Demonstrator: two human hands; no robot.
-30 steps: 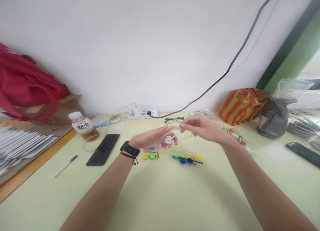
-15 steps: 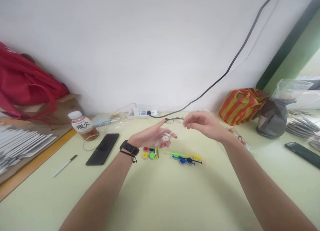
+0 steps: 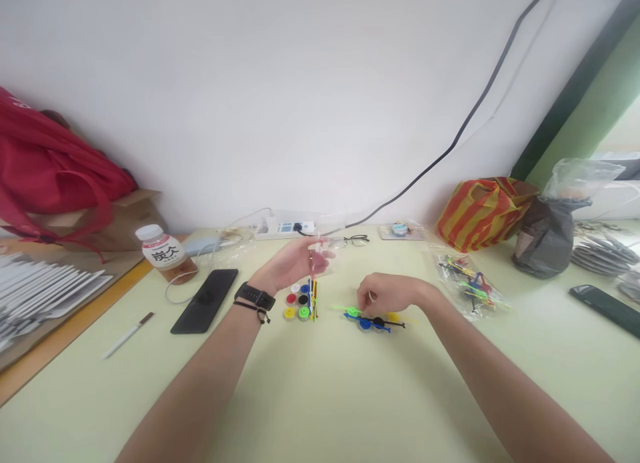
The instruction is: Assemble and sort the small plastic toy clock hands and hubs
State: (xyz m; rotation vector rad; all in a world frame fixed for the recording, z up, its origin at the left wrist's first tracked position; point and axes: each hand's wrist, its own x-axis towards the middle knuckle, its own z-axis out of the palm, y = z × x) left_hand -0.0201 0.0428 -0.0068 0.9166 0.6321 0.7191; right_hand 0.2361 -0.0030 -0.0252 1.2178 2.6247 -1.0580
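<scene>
My left hand (image 3: 293, 268), with a black watch on the wrist, is raised above the table. Its fingers hold a clear plastic bag (image 3: 334, 253) with small white and red pieces showing in or behind it. Lower and to the right, my right hand (image 3: 387, 293) has its fingers pinched together over a group of arrow spinners; its fingertips are partly hidden. There lie a green spinner (image 3: 354, 311), a blue spinner (image 3: 365, 324), a black spinner (image 3: 380, 322) and a yellow spinner (image 3: 395, 317). Below my left hand sit several coloured discs (image 3: 303, 312) beside a row of thin arrows (image 3: 313, 299).
Left are a black phone (image 3: 205, 301), a pen (image 3: 129, 335) and a drink bottle (image 3: 167, 253). Behind stand a power strip (image 3: 283, 228) and eyeglasses (image 3: 357, 239). To the right lie a bag of coloured arrows (image 3: 470, 286), a striped bag (image 3: 483, 213) and a dark phone (image 3: 607, 309).
My right hand has come down onto the spinners. My left hand has turned and lifted slightly with the clear bag, uncovering more discs. The white spinner seen at its fingers is less distinct now.
</scene>
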